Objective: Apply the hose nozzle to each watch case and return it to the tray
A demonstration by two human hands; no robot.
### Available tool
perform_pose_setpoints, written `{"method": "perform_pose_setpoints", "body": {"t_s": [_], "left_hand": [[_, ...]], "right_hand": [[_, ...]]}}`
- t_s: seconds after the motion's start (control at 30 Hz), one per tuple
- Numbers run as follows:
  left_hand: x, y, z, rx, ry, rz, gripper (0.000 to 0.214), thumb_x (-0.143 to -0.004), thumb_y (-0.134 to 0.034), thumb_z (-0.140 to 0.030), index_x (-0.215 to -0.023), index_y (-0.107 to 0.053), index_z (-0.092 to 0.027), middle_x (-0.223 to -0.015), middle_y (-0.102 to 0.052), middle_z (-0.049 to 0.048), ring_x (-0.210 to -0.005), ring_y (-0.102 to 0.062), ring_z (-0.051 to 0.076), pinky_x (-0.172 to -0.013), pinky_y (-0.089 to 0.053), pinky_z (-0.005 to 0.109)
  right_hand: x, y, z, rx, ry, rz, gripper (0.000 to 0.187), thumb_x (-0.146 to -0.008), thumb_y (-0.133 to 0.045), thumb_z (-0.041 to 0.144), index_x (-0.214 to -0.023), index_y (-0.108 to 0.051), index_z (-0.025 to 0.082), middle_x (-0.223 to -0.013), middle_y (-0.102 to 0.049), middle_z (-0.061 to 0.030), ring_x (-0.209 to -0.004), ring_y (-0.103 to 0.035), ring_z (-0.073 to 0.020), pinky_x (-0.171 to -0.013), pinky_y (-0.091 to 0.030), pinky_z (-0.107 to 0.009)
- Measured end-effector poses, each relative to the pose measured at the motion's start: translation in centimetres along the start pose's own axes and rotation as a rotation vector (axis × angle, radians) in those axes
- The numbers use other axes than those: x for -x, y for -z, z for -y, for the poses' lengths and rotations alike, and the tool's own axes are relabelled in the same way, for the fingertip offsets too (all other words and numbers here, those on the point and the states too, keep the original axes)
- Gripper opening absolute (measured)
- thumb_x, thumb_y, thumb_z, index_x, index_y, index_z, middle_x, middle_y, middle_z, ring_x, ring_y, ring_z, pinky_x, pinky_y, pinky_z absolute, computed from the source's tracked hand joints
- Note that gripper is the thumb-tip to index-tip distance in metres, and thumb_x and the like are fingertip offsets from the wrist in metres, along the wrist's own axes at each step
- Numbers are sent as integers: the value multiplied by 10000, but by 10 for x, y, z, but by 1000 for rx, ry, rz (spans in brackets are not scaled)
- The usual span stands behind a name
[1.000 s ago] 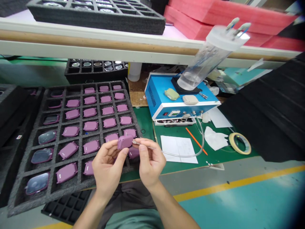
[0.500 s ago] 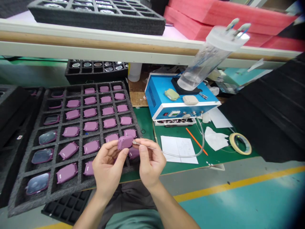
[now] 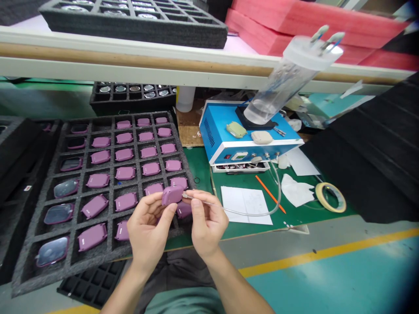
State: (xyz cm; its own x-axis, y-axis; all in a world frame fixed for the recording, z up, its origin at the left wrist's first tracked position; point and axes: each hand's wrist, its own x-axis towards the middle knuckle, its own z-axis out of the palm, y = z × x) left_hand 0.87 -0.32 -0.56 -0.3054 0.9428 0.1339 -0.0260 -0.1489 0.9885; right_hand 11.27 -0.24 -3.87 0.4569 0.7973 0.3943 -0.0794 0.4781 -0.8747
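Between the thumb and fingers of my left hand (image 3: 149,224) is a purple watch case (image 3: 172,195), held above the front right of the foam tray (image 3: 111,244). My right hand (image 3: 207,224) pinches the end of a clear tube (image 3: 242,213), whose metal tip (image 3: 186,196) meets the right side of the case. Whether the tip presses on the case or sits in a hole is too small to tell. The tube curves back to the front of a blue machine (image 3: 248,150). More purple watch cases (image 3: 92,237) lie in the tray's compartments, some with dark glass facing up.
On the machine stand a clear cylinder (image 3: 278,89) with liquid, a green watch case (image 3: 236,129) and a beige one (image 3: 262,137). White paper (image 3: 245,196), an orange stick (image 3: 270,194), a tissue (image 3: 296,189) and a tape roll (image 3: 330,197) lie rightward. A shelf edge (image 3: 131,65) crosses above.
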Motion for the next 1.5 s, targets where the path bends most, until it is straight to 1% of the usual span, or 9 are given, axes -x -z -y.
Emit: {"method": "perform_pose_setpoints", "body": {"t_s": [0.1,0.3,0.53,0.67,0.83,1.0,1.13,1.33,1.5], "left_hand": [[0,0,0,12,-9,6,256,-794,-874,-211,-1005,-734,-174,-948,-856,69,-838,-839,194,-770,-672,203],[0,0,1,17,-10,18,256,-804,-869,-205,-1021,-736,-173,-966,-857,67,-854,-839,187,-783,-671,201],[0,1,1,-9,16,15,283,-804,-878,-282,-1016,-730,-167,-974,-852,91,-866,-839,231,-794,-693,274],[0,0,1,-6,14,12,292,-804,-884,-299,-1015,-728,-171,-966,-850,89,-856,-838,227,-789,-692,270],[0,0,0,-16,21,9,311,-795,-889,-327,-1008,-729,-169,-962,-848,94,-854,-838,242,-785,-698,293],[0,0,0,-10,11,11,294,-789,-888,-298,-1002,-731,-170,-957,-850,88,-849,-838,231,-779,-694,274],[0,0,-1,-3,9,9,278,-790,-885,-274,-999,-732,-172,-952,-851,83,-848,-838,224,-780,-690,262],[0,0,-1,-17,12,7,291,-788,-885,-293,-1003,-734,-169,-956,-850,91,-845,-839,235,-775,-695,278],[0,0,-1,3,-3,14,263,-795,-875,-244,-1008,-737,-176,-958,-854,79,-849,-840,214,-777,-685,242]], "right_hand": [[0,0,0,-10,0,2,119,-1028,-628,199,-1063,-735,238,-1018,-806,-51,-933,-813,-168,-824,-713,-308],[0,0,0,-2,3,0,110,-1025,-632,205,-1062,-732,233,-1013,-806,-54,-924,-813,-171,-810,-713,-307],[-1,0,0,17,-1,1,103,-1027,-628,218,-1049,-728,231,-1000,-807,-58,-913,-815,-177,-807,-716,-318],[0,0,-1,-1,1,3,111,-1026,-633,209,-1059,-734,239,-1013,-805,-52,-922,-813,-168,-814,-712,-302],[-1,0,0,0,1,1,114,-1028,-628,207,-1060,-734,237,-1006,-805,-54,-917,-815,-171,-808,-714,-304],[-1,-1,0,-23,0,-2,128,-1023,-636,188,-1064,-743,245,-1011,-806,-41,-920,-811,-154,-816,-708,-282],[-1,-1,1,-11,1,-3,118,-1023,-634,197,-1054,-740,237,-1000,-806,-49,-911,-814,-165,-807,-712,-296],[-2,-1,2,11,6,-7,100,-1023,-633,224,-1036,-732,229,-984,-806,-54,-886,-817,-174,-790,-716,-309],[-1,-1,1,14,8,-2,106,-1028,-625,218,-1044,-728,234,-988,-807,-53,-901,-815,-173,-800,-714,-309]]}}
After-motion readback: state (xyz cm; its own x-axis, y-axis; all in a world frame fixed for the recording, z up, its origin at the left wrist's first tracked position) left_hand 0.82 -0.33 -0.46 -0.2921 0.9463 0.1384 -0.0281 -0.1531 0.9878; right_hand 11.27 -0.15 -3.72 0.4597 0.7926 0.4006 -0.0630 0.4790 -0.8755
